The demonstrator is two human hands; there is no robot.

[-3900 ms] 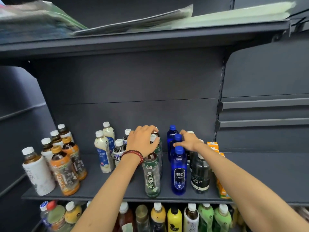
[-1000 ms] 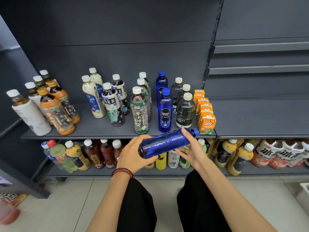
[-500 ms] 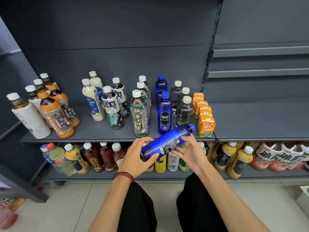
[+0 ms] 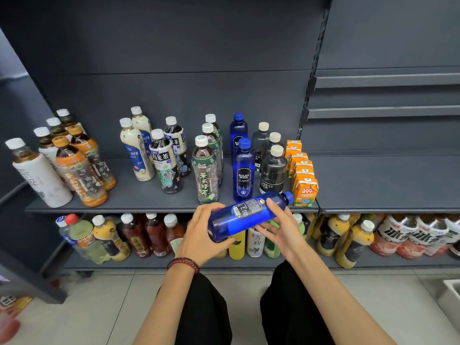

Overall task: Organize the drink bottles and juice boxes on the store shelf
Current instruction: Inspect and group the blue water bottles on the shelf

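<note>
A blue soda bottle (image 4: 245,215) lies tilted in front of the shelf edge, its cap up and to the right. My left hand (image 4: 199,235) grips its base. My right hand (image 4: 278,230) cradles its middle, fingers curled round it. On the grey shelf (image 4: 149,195) stand two more blue soda bottles (image 4: 243,170), dark soda bottles (image 4: 272,170), green-label tea bottles (image 4: 205,173), and a row of orange juice boxes (image 4: 304,188) at the right end.
Further left stand oolong tea bottles (image 4: 165,163), milky bottles (image 4: 135,150) and orange-label and white bottles (image 4: 79,173). The lower shelf (image 4: 373,263) holds several bottles. The right shelf bay (image 4: 385,180) sits beside the juice boxes. My knees are below.
Since 3.9 s ago I took a blue bottle off the shelf and crouched back. In the last second the bottle rose slightly and tilted cap-up toward the shelf edge.
</note>
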